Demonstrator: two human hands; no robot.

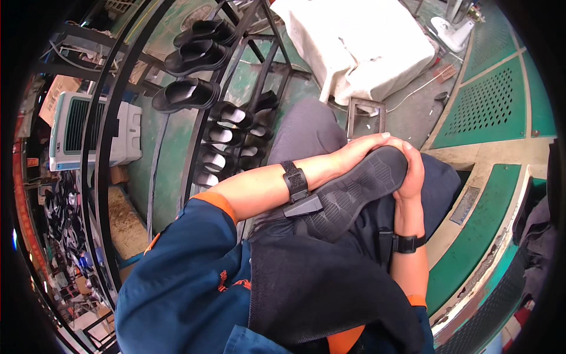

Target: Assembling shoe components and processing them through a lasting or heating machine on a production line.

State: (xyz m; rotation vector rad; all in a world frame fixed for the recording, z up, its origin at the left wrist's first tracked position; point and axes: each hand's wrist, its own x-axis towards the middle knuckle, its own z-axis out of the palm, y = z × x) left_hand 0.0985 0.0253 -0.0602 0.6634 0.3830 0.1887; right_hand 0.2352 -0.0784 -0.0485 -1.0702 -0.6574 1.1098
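Observation:
Across my lap lies a black shoe (368,182), turned so its patterned sole faces me. Its broad end points up and to the right, and the other end reaches back toward my left wrist. My left hand (359,154) is curled along the upper left edge of the broad end. From the right, my right hand (412,172) wraps round the same end, and the fingers of both hands meet at its tip. The shoe's upper is hidden beneath the sole. Both wrists carry black strapped devices.
Left of my knee, a black metal rack (203,127) holds several black shoes (187,94). A white-covered block (365,47) stands ahead, with a small metal frame (367,117) before it. Green perforated panels (486,106) line the right. An air cooler (97,133) sits far left.

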